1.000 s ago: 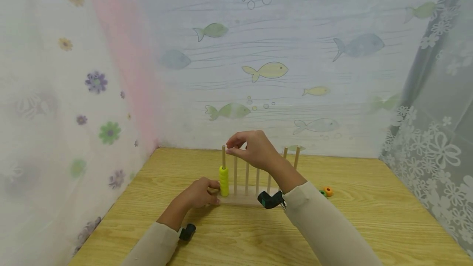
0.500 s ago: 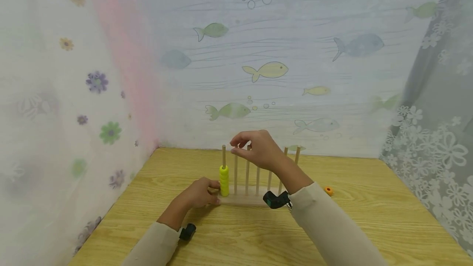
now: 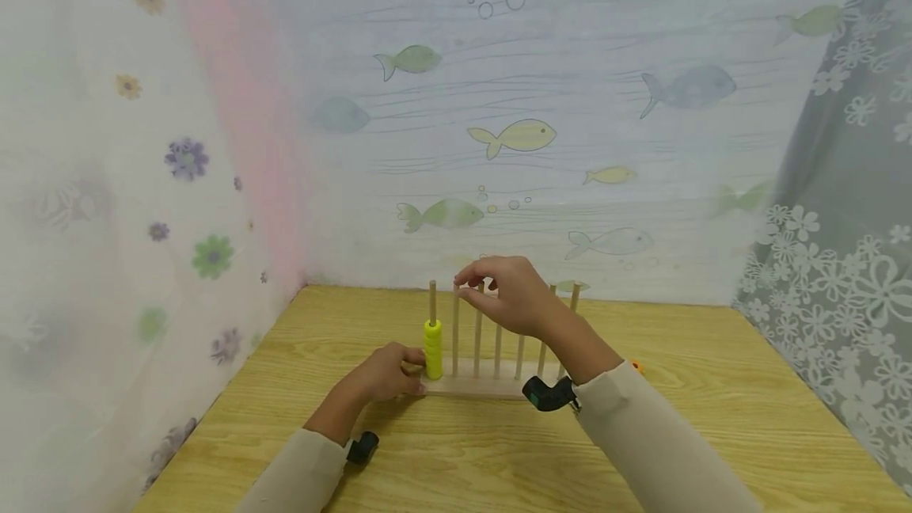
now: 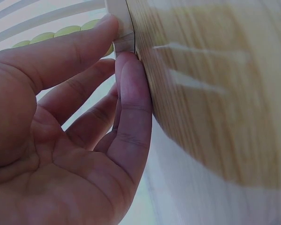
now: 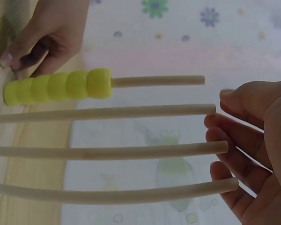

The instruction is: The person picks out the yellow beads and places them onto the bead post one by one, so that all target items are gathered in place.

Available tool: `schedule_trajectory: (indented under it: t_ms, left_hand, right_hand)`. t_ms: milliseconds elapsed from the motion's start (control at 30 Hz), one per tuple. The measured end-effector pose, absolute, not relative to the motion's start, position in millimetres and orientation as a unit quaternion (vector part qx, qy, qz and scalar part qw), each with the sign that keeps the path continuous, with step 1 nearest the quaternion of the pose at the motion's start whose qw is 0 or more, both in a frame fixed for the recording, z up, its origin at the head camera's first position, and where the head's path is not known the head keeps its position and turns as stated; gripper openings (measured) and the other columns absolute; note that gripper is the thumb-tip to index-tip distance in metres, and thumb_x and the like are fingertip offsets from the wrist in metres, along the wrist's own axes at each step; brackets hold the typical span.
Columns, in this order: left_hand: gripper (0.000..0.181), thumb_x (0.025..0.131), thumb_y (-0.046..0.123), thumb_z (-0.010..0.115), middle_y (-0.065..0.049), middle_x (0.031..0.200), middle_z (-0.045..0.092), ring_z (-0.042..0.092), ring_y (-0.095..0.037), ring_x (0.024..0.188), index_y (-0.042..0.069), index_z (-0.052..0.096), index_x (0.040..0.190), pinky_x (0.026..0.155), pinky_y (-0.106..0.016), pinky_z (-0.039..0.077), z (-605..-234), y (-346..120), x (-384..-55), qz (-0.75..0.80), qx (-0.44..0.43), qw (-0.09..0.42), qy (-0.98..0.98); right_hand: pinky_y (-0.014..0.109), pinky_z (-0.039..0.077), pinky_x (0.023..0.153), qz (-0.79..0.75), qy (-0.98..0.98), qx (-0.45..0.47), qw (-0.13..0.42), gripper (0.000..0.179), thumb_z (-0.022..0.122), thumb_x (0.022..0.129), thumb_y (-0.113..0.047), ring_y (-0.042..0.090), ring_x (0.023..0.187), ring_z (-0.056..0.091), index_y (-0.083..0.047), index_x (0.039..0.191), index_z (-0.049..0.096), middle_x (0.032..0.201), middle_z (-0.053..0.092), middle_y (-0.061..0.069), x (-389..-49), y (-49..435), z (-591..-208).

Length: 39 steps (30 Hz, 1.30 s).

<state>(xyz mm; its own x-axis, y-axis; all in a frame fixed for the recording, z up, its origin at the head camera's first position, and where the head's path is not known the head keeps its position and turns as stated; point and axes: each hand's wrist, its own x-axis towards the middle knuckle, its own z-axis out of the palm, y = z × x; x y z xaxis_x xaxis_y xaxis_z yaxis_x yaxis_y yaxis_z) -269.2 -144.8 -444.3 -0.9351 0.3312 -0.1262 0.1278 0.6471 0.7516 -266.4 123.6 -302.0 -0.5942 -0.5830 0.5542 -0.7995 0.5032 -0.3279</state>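
A wooden peg stand has a flat base (image 3: pixel 473 387) and several upright pegs. Its leftmost peg carries a stack of yellow beads (image 3: pixel 432 350), with the bare peg top showing above them. My left hand (image 3: pixel 385 373) grips the left end of the base; the left wrist view shows thumb and fingers around the base end (image 4: pixel 124 43). My right hand (image 3: pixel 514 297) hovers at the tops of the pegs, fingers loosely bent. Seen from the right wrist, its thumb and fingertips are around the tip of the second peg (image 5: pixel 145 111), with no bead visible between them.
Part of an orange bead (image 3: pixel 637 368) shows on the wooden table (image 3: pixel 442 457), mostly hidden behind my right forearm. A fish-patterned sheet (image 3: pixel 513 180) hangs behind the table, and flowered curtains stand at both sides.
My right hand has moved right, from beside the leftmost peg's top to the second peg. Its sleeve now covers the green bead and most of the orange one. The left hand stays put.
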Motion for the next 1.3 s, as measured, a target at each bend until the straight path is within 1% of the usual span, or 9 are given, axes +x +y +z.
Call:
schedule_trajectory:
  t_ms: [133,367,500,633,800,867,1033,1167,1300]
  left_hand:
    - [0.051,0.086,0.012,0.085,-0.016,0.155,0.052,0.067,-0.037,0.119,0.01,0.07,0.135,0.074,-0.038,0.062,-443,-150,-282,0.399,0.136,0.13,0.898]
    - [0.051,0.086,0.014,0.086,-0.014,0.149,0.058,0.066,-0.037,0.12,0.013,0.071,0.135,0.073,-0.037,0.062,-441,-154,-294,0.395,0.14,0.131,0.899]
    - [0.052,0.086,0.013,0.086,-0.014,0.151,0.056,0.066,-0.038,0.121,0.012,0.07,0.135,0.074,-0.038,0.062,-440,-153,-292,0.398,0.134,0.132,0.898]
    - [0.052,0.086,0.012,0.086,-0.014,0.153,0.054,0.065,-0.038,0.122,0.011,0.07,0.135,0.075,-0.038,0.062,-440,-153,-291,0.401,0.133,0.133,0.896]
    - [0.052,0.086,0.012,0.086,-0.016,0.153,0.055,0.064,-0.04,0.123,0.01,0.069,0.136,0.076,-0.039,0.062,-441,-153,-291,0.401,0.138,0.134,0.896]
    - [0.053,0.086,0.012,0.086,-0.016,0.152,0.055,0.064,-0.041,0.124,0.01,0.069,0.136,0.076,-0.039,0.062,-441,-150,-281,0.403,0.132,0.131,0.896]
    - [0.052,0.086,0.012,0.085,-0.015,0.154,0.054,0.063,-0.041,0.126,0.01,0.069,0.136,0.074,-0.038,0.062,-440,-141,-256,0.405,0.117,0.125,0.898]
    - [0.052,0.087,0.012,0.085,-0.015,0.155,0.052,0.064,-0.04,0.125,0.011,0.069,0.136,0.074,-0.038,0.062,-440,-134,-236,0.409,0.102,0.121,0.899]
    - [0.052,0.087,0.011,0.085,-0.016,0.154,0.053,0.065,-0.04,0.123,0.01,0.069,0.136,0.074,-0.038,0.062,-440,-127,-216,0.412,0.089,0.116,0.899]
  right_hand:
    - [0.034,0.06,0.084,0.267,-0.847,0.416,0.196,0.016,0.07,0.101,-0.02,0.009,0.095,0.067,-0.014,0.114,0.078,0.115,0.076,-0.005,-272,125,-302]
    - [0.035,0.056,0.076,0.269,-0.834,0.429,0.218,0.013,0.071,0.1,-0.017,0.021,0.112,0.071,-0.013,0.111,0.077,0.128,0.074,0.005,-275,126,-305]
    - [0.04,0.058,0.09,0.262,-0.834,0.426,0.233,0.012,0.072,0.099,-0.017,0.022,0.125,0.067,-0.015,0.109,0.078,0.131,0.072,0.003,-271,130,-304]
    - [0.045,0.057,0.098,0.253,-0.841,0.408,0.249,0.012,0.073,0.098,-0.017,0.023,0.126,0.066,-0.015,0.109,0.078,0.132,0.071,0.002,-268,137,-304]
    - [0.045,0.057,0.089,0.26,-0.838,0.398,0.268,0.012,0.073,0.097,-0.016,0.024,0.124,0.066,-0.015,0.108,0.079,0.129,0.073,0.001,-263,152,-304]
    - [0.045,0.057,0.086,0.265,-0.832,0.404,0.273,0.012,0.073,0.097,-0.016,0.024,0.123,0.066,-0.015,0.108,0.078,0.128,0.073,0.002,-256,162,-304]
    - [0.045,0.058,0.09,0.258,-0.824,0.414,0.288,0.012,0.073,0.097,-0.016,0.022,0.122,0.066,-0.017,0.108,0.078,0.127,0.073,0.001,-239,185,-307]
    - [0.037,0.056,0.075,0.268,-0.811,0.416,0.311,0.014,0.075,0.094,-0.011,0.02,0.117,0.068,-0.018,0.105,0.079,0.123,0.074,-0.001,-226,204,-313]
    - [0.03,0.053,0.067,0.279,-0.797,0.422,0.331,0.016,0.075,0.092,-0.008,0.018,0.11,0.069,-0.02,0.102,0.079,0.119,0.075,-0.003,-212,220,-317]
